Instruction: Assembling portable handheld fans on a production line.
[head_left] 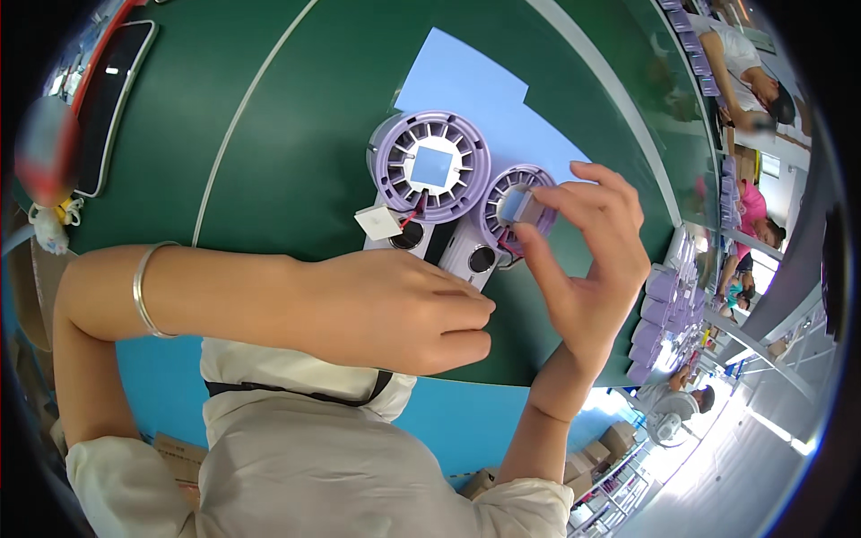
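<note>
A: Clock hub at mid-view; what have we furthest left?

B: At ten, a dark phone-like slab [115, 99] lying on the green table [296, 134]. Below it, at eight, a brown carton [178, 457], part hidden behind a sleeve; we can't see inside.

A: And the left hand [417, 314]?

B: Just under the hub, at six, knuckles up, fingers curled in. Its fingertips are hidden, so we can't tell whether it grips anything. It lies just beside two pale handles [462, 251].

A: Containers next?

B: At twelve, a round lilac housing [381, 160], face up: a ring of vanes, a white centre, a blue square pad [431, 167] on that. Red wires run from it to a flat white tab [377, 222]. At two, just beside, we log a second lilac housing [491, 202], vaned too. A blue sheet [462, 76] lies beyond both, twelve to one.

A: The piece in work?

B: A small squarish piece [527, 210], at two, over the second housing's centre; contact we can't judge. The right hand [587, 247], near three, pinches it between thumb and forefinger, other fingers loosely bent.

A: Far right?

B: Stacked lilac parts [659, 309] past three; closed-looking cartons [617, 439] between four and five.
</note>
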{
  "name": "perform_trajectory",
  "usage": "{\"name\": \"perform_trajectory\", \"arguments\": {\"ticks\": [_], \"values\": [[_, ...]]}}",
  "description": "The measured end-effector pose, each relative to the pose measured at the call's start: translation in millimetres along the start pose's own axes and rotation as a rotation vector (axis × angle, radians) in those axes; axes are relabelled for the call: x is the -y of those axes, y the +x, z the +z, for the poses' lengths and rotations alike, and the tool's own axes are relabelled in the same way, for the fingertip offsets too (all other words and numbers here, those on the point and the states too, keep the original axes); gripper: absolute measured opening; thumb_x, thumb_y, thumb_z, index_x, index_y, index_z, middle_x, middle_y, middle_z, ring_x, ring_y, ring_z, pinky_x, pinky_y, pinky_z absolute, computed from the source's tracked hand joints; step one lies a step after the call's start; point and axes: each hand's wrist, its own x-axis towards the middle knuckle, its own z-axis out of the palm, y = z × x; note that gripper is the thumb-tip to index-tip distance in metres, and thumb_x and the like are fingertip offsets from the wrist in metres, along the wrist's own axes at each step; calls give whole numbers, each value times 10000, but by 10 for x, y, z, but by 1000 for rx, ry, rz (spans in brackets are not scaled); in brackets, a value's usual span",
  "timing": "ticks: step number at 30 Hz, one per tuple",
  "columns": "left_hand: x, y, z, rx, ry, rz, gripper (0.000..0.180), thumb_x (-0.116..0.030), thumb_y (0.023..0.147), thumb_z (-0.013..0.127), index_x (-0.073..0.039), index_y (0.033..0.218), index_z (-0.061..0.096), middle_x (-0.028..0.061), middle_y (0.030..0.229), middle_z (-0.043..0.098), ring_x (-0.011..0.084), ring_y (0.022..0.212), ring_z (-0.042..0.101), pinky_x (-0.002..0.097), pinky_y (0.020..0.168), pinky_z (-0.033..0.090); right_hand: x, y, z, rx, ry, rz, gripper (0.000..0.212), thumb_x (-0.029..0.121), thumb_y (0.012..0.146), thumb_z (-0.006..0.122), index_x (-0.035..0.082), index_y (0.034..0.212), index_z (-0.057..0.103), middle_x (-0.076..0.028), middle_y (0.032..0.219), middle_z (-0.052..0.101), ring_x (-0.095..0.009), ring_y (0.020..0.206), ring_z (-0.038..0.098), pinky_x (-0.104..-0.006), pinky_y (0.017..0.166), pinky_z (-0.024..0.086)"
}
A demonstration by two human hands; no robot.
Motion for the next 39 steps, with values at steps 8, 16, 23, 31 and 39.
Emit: {"name": "perform_trajectory", "arguments": {"ticks": [8, 16, 23, 31, 39], "values": [[-23, 0, 36, -29, 48, -14, 40, -75, 808, 657, -44, 832, 648, 25, 810, 635, 184, 966, 732, 286, 812, 632, 62, 4, 34, 16, 1, 25, 325, 16, 617, 841, 54, 928, 753, -49, 914, 667, -302, 1071, 618, -404, 916, 468], [-41, -4, 23, 2, 49, -50, 40, -76, 788, 663, -54, 811, 638, 5, 785, 616, 167, 934, 733, 267, 801, 628, 62, -6, 46, 26, 29, 47, 345, -23, 635, 840, 1, 966, 746, -91, 910, 671, -330, 1061, 609, -422, 926, 484], [-50, 7, 14, 10, 79, -51, 44, -83, 777, 658, -62, 802, 628, -4, 780, 607, 155, 930, 731, 251, 786, 622, 72, 1, 28, 30, 21, 27, 333, -19, 640, 843, -20, 958, 744, -97, 918, 668, -336, 1046, 611, -443, 936, 483], [-41, 23, 8, 10, 74, -47, 50, -87, 771, 659, -61, 799, 626, -4, 776, 603, 155, 920, 730, 244, 770, 620, 69, 1, 17, 45, -19, -16, 323, -49, 640, 832, -31, 951, 746, -102, 939, 675, -358, 1101, 620, -441, 928, 490], [-36, 26, -4, 22, 62, -63, 43, -64, 765, 651, -50, 788, 618, 8, 770, 594, 167, 919, 731, 256, 732, 628, 44, 21, 79, 4, 105, -9, 260, -105, 685, 802, -36, 924, 728, -107, 893, 662, -347, 1067, 642, -425, 913, 520]]}}
